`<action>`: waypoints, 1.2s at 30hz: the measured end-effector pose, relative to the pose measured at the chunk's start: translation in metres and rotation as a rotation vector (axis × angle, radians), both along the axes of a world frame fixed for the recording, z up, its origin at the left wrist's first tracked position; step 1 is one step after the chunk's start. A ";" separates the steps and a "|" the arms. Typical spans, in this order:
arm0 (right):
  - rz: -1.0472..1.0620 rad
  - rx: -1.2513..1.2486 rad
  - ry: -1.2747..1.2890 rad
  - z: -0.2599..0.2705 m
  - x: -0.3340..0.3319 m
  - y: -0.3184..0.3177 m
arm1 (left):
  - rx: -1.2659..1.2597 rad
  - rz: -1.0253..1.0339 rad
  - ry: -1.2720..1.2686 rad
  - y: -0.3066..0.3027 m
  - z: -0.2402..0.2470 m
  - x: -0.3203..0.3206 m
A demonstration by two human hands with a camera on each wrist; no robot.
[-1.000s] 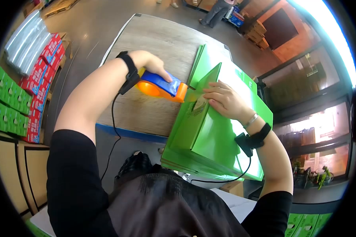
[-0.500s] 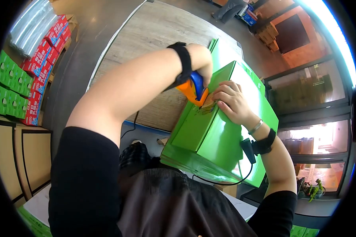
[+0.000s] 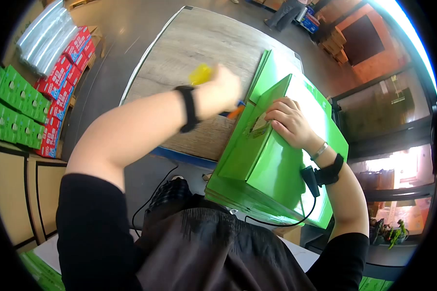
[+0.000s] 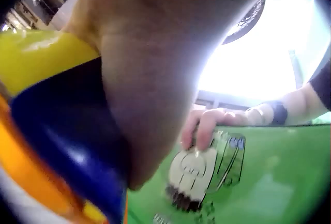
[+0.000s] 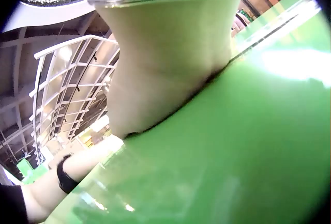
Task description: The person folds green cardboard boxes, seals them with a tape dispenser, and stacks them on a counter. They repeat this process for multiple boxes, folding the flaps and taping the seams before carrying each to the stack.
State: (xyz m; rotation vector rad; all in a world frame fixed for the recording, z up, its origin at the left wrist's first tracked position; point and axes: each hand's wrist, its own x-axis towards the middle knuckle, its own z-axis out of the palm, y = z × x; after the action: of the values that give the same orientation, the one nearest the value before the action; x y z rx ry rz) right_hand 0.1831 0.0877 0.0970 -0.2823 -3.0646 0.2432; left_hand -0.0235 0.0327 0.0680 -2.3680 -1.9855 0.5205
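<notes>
My left hand (image 3: 223, 89) grips a tape dispenser (image 4: 67, 131) with a blue, orange and yellow body, just left of a green carton (image 3: 281, 169). In the head view the hand hides most of the dispenser; a yellow part and an orange tip show on either side. My right hand (image 3: 291, 123) rests on top of the carton near its left edge. Its fingertips bend over that edge onto the printed side face, which the left wrist view shows with a pale container picture. The right palm lies against the glossy green surface.
Flat green cardboard (image 3: 262, 77) lies beneath and behind the carton on a wood-topped table (image 3: 179, 53). Red and green boxes (image 3: 58, 92) are stacked at the left. A glazed cabinet (image 3: 393, 140) stands at the right, and a person's legs (image 3: 284, 14) show beyond the table.
The left hand brought the tape dispenser right, up to the carton's side face, then drew back left and away from it. The right hand has kept its place on the carton's edge.
</notes>
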 end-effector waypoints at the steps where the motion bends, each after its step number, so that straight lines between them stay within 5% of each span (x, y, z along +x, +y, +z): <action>1: 0.001 0.000 0.007 0.002 0.000 0.000 | 0.067 0.026 -0.051 -0.008 -0.012 -0.018; 5: -0.128 -0.203 -0.075 -0.002 0.003 0.011 | 0.602 0.148 -0.321 -0.028 -0.102 -0.057; 7: -0.438 -1.188 0.413 0.015 0.003 0.012 | 0.360 0.319 -0.326 -0.032 -0.093 -0.046; 8: -0.458 -1.297 0.564 0.024 0.006 0.017 | 0.471 0.287 -0.371 -0.036 -0.108 -0.045; 11: -0.329 -1.119 0.735 0.067 0.057 0.021 | 0.675 0.224 -0.459 -0.041 -0.115 -0.033; 12: -0.433 -0.944 0.781 0.086 0.083 0.009 | 0.714 0.213 -0.475 -0.039 -0.108 -0.029; 13: -0.532 -0.770 0.821 0.101 0.110 -0.008 | 0.602 0.218 -0.756 -0.032 -0.098 -0.023; 15: -0.790 -0.669 1.105 0.096 0.166 -0.029 | 0.330 0.234 -1.296 -0.020 -0.073 -0.007; 17: -1.422 -0.361 0.926 0.066 0.237 -0.031 | -0.077 0.387 -1.482 -0.019 -0.014 0.029; 19: -1.792 -0.476 0.572 0.031 0.289 -0.034 | -0.358 0.630 -1.510 -0.014 0.017 0.063; 21: -1.565 -0.992 0.612 0.012 0.295 -0.056 | -0.416 0.540 -1.449 0.004 0.007 0.080; 24: -1.531 -0.858 0.487 -0.037 0.306 -0.044 | -0.502 0.234 -1.588 0.022 -0.017 0.083; 30: -1.577 -0.633 0.345 -0.015 0.287 -0.049 | -0.600 0.402 -1.751 0.023 -0.021 0.084; 33: -1.533 -0.666 0.473 -0.023 0.295 -0.051 | -0.696 0.421 -1.926 0.013 -0.011 0.081; 36: -1.483 -0.538 0.697 0.010 0.297 -0.063 | -0.407 0.224 -1.966 -0.012 0.037 0.092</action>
State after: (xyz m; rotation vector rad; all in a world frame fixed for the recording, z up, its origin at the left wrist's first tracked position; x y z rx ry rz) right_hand 0.4797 0.0250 0.1073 -1.7849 -1.4470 0.7674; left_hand 0.0688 0.0205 0.1052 -2.9522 -2.3537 -2.6190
